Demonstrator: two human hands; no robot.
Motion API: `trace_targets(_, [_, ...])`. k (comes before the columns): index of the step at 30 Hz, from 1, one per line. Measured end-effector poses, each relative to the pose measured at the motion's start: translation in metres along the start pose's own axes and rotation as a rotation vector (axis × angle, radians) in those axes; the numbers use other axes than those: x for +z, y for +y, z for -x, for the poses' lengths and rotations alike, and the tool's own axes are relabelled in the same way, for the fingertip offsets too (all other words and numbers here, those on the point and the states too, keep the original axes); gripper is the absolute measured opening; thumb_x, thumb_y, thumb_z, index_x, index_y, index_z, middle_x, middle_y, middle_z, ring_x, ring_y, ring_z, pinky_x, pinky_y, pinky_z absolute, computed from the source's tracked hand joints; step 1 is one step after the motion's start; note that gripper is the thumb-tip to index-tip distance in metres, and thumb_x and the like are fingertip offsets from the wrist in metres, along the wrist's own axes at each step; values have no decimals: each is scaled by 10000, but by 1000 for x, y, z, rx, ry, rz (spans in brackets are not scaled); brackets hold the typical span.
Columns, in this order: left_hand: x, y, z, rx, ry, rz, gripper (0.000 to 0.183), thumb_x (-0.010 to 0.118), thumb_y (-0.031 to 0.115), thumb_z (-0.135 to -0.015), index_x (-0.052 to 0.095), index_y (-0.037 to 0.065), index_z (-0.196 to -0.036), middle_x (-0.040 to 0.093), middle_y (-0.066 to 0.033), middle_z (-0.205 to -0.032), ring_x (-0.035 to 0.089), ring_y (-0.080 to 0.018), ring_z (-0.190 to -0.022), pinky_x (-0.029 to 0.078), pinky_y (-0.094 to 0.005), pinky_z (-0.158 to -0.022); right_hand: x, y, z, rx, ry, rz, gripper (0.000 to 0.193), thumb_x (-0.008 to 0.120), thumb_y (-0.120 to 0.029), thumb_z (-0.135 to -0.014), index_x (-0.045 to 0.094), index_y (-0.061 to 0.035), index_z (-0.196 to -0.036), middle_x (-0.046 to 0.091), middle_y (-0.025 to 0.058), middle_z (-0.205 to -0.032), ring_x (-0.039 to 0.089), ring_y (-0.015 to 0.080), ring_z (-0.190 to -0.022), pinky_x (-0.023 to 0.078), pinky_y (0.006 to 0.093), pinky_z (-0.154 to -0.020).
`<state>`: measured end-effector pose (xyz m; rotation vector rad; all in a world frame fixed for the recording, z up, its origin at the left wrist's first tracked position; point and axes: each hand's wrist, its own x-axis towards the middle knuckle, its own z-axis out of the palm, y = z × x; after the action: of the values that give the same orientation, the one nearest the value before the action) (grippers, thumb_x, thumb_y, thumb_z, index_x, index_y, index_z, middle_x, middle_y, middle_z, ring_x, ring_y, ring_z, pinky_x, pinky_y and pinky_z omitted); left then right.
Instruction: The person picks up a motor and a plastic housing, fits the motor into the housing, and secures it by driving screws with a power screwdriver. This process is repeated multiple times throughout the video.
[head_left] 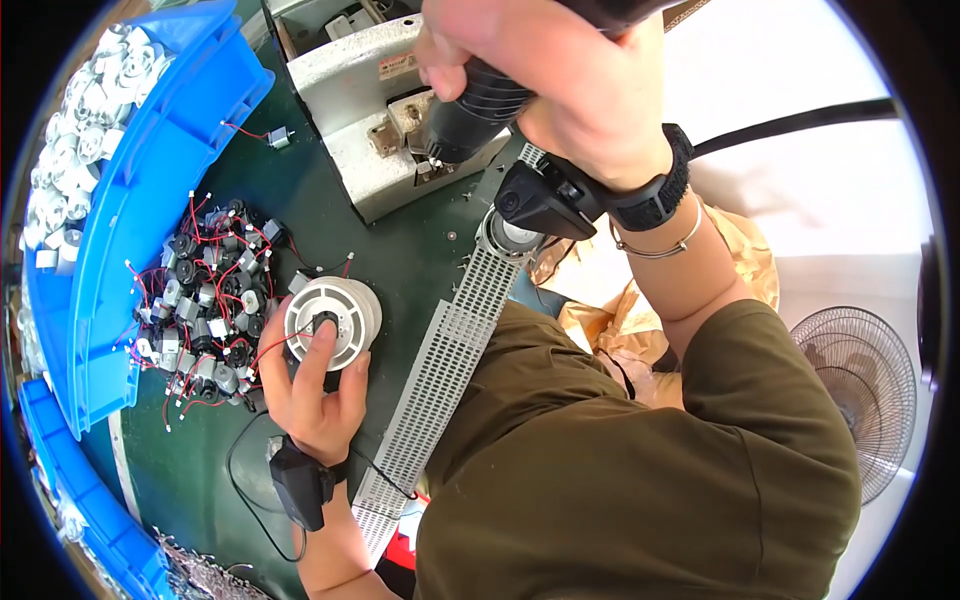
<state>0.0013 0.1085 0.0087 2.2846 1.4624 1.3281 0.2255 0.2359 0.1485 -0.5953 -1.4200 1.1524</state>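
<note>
My left hand grips a round white plastic housing with a spoked face. Its index finger presses on a small black part in the middle, from which a thin red wire runs. My right hand is wrapped round a black electric screwdriver, tip pointing down. That tip is over or at a small metal fixture on a whitish machine body; whether it touches, I cannot tell. Beside the left hand lies a pile of small motors with red and black wires.
Blue bins line the left side, one filled with white plastic parts. A perforated metal strip runs along the near edge of the green table. A lone motor lies farther off. A fan stands at right.
</note>
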Motion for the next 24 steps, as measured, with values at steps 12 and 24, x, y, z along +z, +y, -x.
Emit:
trace_targets(12, [5,4,-9,11,87,-39,416,780,66,-574,643,60,-967,591,-214,-1053,585,-358,-915,472,-414,-777,43,0,-6,-78,-285,-440,472,613,-70,-816,388,109,-1191,592,147,-732,574,222,-554,476,293,-527])
trace_targets(24, [4,3,-14,74,124,-61,374,784,114,-581,649,45,-923,604,-192,-998,605,-324,-824,472,-421,-726,63,10,-1,208,-442,-601,361,645,-41,-807,507,70,-1122,623,125,-799,608,175,-580,486,277,-521])
